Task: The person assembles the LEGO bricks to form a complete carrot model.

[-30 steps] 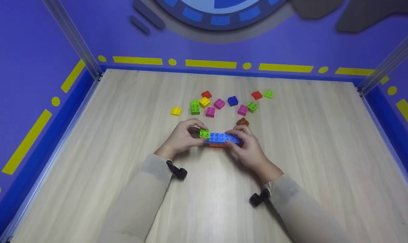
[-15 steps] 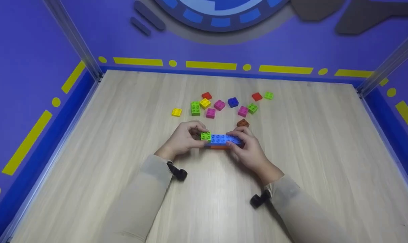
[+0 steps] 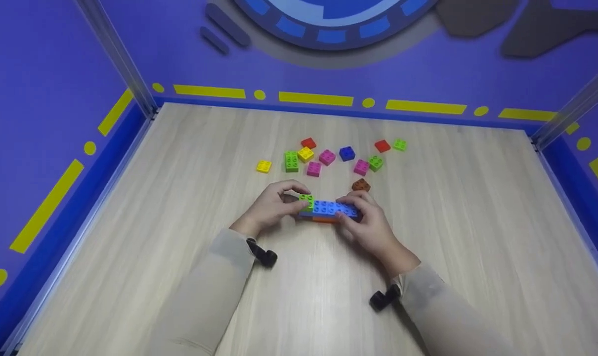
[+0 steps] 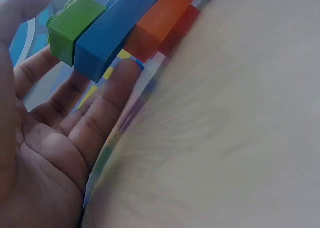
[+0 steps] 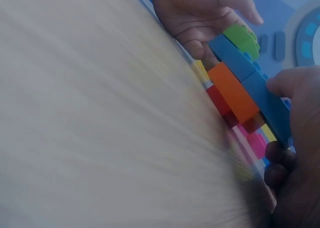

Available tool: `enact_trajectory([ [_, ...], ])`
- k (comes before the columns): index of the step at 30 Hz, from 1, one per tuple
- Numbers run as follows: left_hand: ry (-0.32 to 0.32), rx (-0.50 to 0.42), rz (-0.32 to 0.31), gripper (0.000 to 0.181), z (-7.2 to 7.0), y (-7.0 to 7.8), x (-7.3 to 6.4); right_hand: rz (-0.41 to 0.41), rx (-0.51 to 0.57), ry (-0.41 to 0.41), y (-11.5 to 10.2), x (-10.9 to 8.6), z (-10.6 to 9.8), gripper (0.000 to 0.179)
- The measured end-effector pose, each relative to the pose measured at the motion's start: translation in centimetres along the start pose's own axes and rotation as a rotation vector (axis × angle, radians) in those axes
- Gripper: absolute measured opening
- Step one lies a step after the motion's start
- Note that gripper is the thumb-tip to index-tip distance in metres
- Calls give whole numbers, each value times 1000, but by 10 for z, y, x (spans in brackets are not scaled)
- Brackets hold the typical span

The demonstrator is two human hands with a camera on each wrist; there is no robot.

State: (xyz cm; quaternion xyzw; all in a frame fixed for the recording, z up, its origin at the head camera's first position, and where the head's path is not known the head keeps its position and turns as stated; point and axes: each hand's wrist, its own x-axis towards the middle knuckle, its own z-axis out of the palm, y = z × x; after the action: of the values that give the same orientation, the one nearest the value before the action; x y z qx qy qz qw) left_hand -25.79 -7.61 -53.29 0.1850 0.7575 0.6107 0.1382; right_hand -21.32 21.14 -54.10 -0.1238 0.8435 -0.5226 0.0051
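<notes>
A stack of toy building bricks (image 3: 323, 208) stands between the two hands. Two blue bricks (image 5: 232, 56) lie end to end on an orange brick (image 5: 232, 90), with a red brick (image 5: 221, 104) below. On the blue row's left end sits a green brick (image 4: 75, 31). My right hand (image 3: 373, 225) grips the right end of the blue row, thumb in front and fingers behind. My left hand (image 3: 274, 205) is loosely spread around the green end. Its thumb hovers over the green brick, apart from it in both wrist views, while its fingers extend behind and beneath.
Behind the hands several loose bricks lie scattered, among them a brown one (image 3: 361, 185), a long green one (image 3: 291, 161), a yellow one (image 3: 264, 166) and a dark blue one (image 3: 347, 153). Blue panels (image 3: 319, 74) wall the wooden table (image 3: 299, 296) at the back and sides.
My left thumb has come off the front of the green brick and risen over its top. My right hand keeps its grip on the stack. The head view has shifted slightly.
</notes>
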Motion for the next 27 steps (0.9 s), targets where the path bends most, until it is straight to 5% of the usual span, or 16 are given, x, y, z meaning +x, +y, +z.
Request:
enact_trajectory([
  [4, 4, 85, 15, 33, 1, 0, 0, -15, -17, 9, 0, -2, -1, 29],
  [10, 19, 84, 22, 31, 1, 3, -1, -55, -66, 49, 1, -2, -4, 27],
  [19, 20, 89, 36, 34, 3, 6, -1, -22, -158, 352, 19, 11, -28, 26],
  [27, 31, 93, 16, 31, 3, 5, -2, 85, -376, 248, 30, 19, -38, 47],
])
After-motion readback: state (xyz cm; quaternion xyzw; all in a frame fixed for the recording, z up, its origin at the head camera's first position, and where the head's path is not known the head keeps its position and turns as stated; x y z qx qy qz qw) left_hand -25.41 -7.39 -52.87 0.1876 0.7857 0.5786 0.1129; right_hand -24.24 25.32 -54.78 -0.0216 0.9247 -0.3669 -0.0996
